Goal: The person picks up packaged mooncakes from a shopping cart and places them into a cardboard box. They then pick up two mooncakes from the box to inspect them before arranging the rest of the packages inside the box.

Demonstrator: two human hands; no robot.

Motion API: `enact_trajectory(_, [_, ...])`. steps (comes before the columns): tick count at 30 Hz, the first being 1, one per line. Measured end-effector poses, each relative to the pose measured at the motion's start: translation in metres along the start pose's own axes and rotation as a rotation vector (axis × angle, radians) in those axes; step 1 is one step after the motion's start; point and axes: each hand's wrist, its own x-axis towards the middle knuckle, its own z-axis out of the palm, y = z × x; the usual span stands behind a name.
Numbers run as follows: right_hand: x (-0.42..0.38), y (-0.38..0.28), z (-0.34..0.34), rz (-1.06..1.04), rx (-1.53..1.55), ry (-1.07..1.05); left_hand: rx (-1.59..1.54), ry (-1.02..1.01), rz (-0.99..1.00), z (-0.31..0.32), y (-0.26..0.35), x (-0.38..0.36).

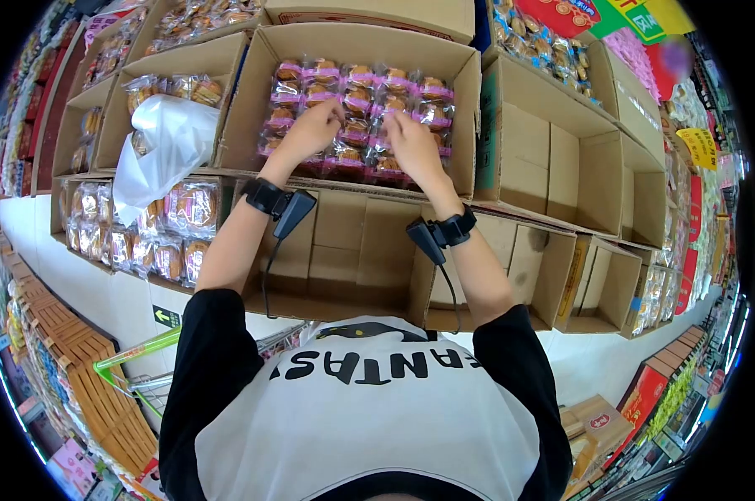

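Both hands are over a large cardboard box (252,108) that holds rows of wrapped round pastries (358,102) with pink bands. My left hand (317,129) is at the left-centre rows, its fingers curled down onto the packs. Close by on the right, my right hand (411,142) has its fingers bent at the packs of the right-centre rows. The fingertips of both hands are too small to tell whether they grip a pack. Each wrist wears a black strap with a small device and a cable.
A white plastic bag (167,138) lies over the box on the left. Packaged pastries (192,207) fill the lower left boxes. Bare-bottomed cardboard boxes (553,159) stand at the right and just before my body. A green-handled cart (144,346) is at the lower left.
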Motion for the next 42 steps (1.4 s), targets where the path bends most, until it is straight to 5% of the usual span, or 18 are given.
enact_trajectory(5, [-0.015, -0.034, -0.040, 0.012, 0.495, 0.187, -0.079, 0.259, 0.036, -0.036, 0.033, -0.026])
enact_trajectory(16, [-0.103, -0.080, -0.070, -0.195, 0.706, 0.052, -0.170, 0.420, -0.010, -0.051, 0.119, -0.145])
enact_trajectory(30, [-0.197, -0.108, -0.050, -0.479, 0.289, -0.386, 0.006, 0.663, -0.037, -0.024, 0.148, -0.252])
enact_trajectory(42, [-0.239, -0.112, -0.016, -0.839, 0.320, -0.735, 0.100, 0.762, -0.292, 0.002, 0.178, -0.352])
